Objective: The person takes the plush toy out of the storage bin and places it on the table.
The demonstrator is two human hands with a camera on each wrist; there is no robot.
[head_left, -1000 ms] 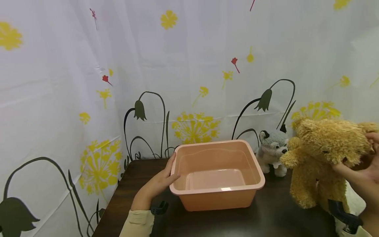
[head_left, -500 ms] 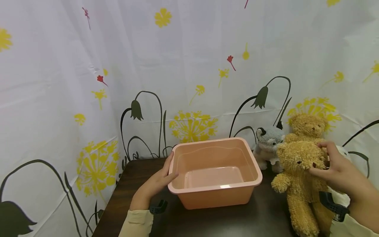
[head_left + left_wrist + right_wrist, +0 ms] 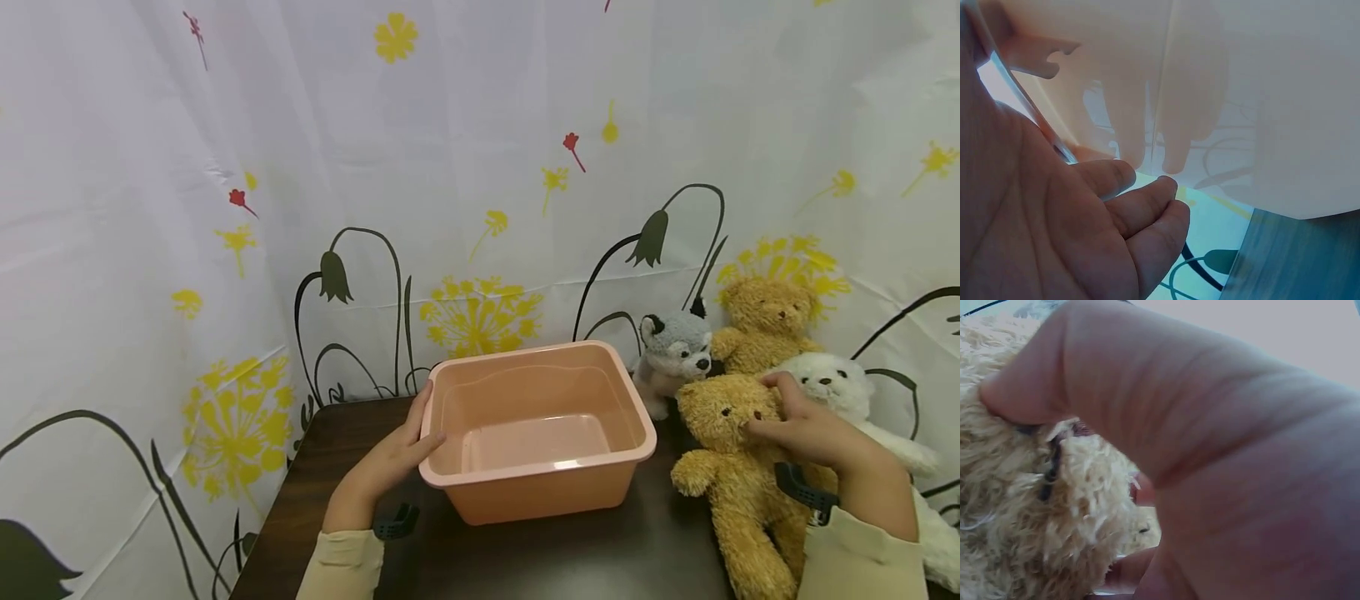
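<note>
My left hand (image 3: 386, 467) holds the left side of a peach plastic basin (image 3: 540, 496), thumb over the rim and fingers along the outer wall. In the left wrist view, the fingers (image 3: 1147, 212) lie close to the basin's glossy outside. The basin's inside shows bare. On the right, my right hand (image 3: 825, 433) grips a golden-brown teddy bear (image 3: 738, 492) by the side of its head. Thumb and fingers sink into its shaggy fur (image 3: 1085, 544) in the right wrist view. The bear is upright, its legs hanging toward the table's front.
Behind the held bear are a grey husky plush (image 3: 678, 358), another tan teddy bear (image 3: 768, 321) and a white plush animal (image 3: 832, 387). All stand along the right of the dark wooden table (image 3: 330, 442). A flower-print curtain (image 3: 480, 167) hangs behind.
My right hand has brought the golden-brown teddy bear left and down, uncovering the rear bear and the white plush. My left hand keeps its hold on the basin; the head view shifts slightly right.
</note>
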